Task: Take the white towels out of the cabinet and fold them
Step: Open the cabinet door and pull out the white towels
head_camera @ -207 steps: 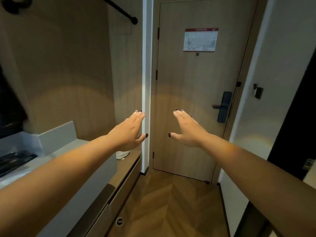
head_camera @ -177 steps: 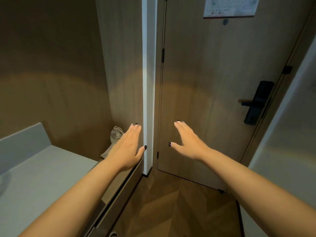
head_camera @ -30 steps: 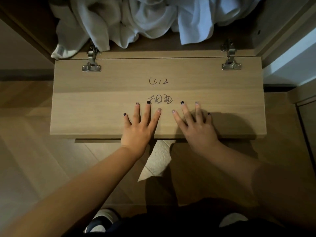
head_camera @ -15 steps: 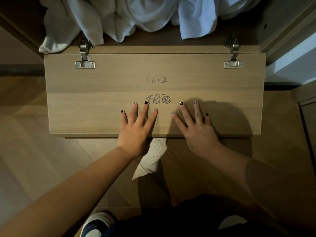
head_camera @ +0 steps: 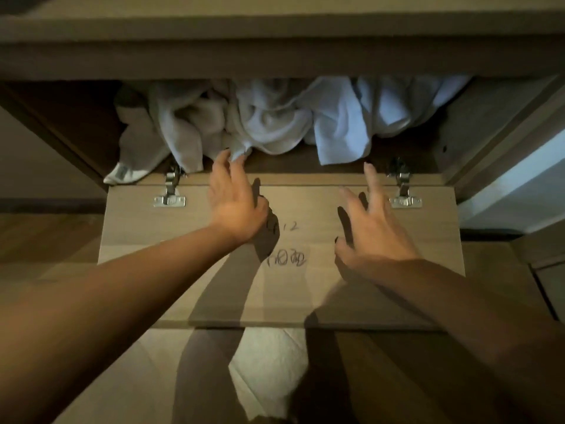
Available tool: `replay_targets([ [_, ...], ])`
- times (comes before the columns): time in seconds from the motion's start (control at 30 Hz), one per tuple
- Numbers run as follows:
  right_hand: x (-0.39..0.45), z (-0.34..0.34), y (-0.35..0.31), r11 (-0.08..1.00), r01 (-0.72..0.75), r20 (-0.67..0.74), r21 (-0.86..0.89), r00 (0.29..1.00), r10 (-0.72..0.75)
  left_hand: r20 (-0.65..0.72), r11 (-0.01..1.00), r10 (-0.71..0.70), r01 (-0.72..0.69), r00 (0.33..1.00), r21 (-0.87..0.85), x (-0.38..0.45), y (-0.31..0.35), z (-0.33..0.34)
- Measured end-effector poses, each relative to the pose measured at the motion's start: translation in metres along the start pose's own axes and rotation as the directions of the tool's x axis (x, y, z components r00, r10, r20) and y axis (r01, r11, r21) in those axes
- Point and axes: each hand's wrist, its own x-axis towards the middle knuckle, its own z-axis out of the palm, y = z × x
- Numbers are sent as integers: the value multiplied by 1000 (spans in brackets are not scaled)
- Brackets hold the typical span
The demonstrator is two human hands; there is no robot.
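Head view, looking down over both bare forearms into a low wooden cabinet (head_camera: 477,142) with its drop-down wooden door (head_camera: 397,295) lying open and flat. Left hand (head_camera: 235,206) reaching forward, fingers loosely curved, fingertips (head_camera: 224,154) touching the lowest fold of a crumpled heap of white towels (head_camera: 275,123); whether cloth is already pinched, impossible to tell. Right hand (head_camera: 371,231) to its right, hovering over the door panel with fingers spread wide, holding nothing, stopped short of the towels. Heap sitting just beyond both hands, filling the cabinet opening, one corner spilling over the edge past a metal hinge (head_camera: 169,195) to the left of the left hand. Second metal hinge (head_camera: 403,194) just right of the right hand's fingertips. Handwritten marks (head_camera: 286,258) on the door between the two wrists. Pale quilted cloth (head_camera: 269,362) on the floor below the door, nearer the body.

Likely step: taking hold of the first towel. Best done by gathering a thick fold rather than a thin edge, bringing the right hand in to separate one towel from the tangle, and lifting clear of the hinges to avoid snagging.
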Motion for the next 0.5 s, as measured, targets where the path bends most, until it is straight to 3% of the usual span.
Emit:
replay_targets([
  [0.13, 45, -32, -7, 999, -9, -73, 31, 997, 12, -23, 992, -64, 66, 998, 105, 61, 25, -17],
  [0.23, 69, -39, -21, 937, -214, -81, 276, 966, 245, 81, 997, 57, -61, 995, 50, 87, 44, -17],
  [0.3, 70, -34, -28, 863, -277, -56, 423, 942, 330, 144, 969, 149, -173, 978, 178, 98, 56, -11],
  [0.43, 51, -17, -23, 945, -123, -54, 305, 988, 146, 168, 837, 194, -252, 967, 486, 121, 71, -2],
  [0.5, 44, -12, -16, 938, -164, -17, 304, 984, 177, 127, 804, 217, -251, 968, 540, 133, 67, -2],
])
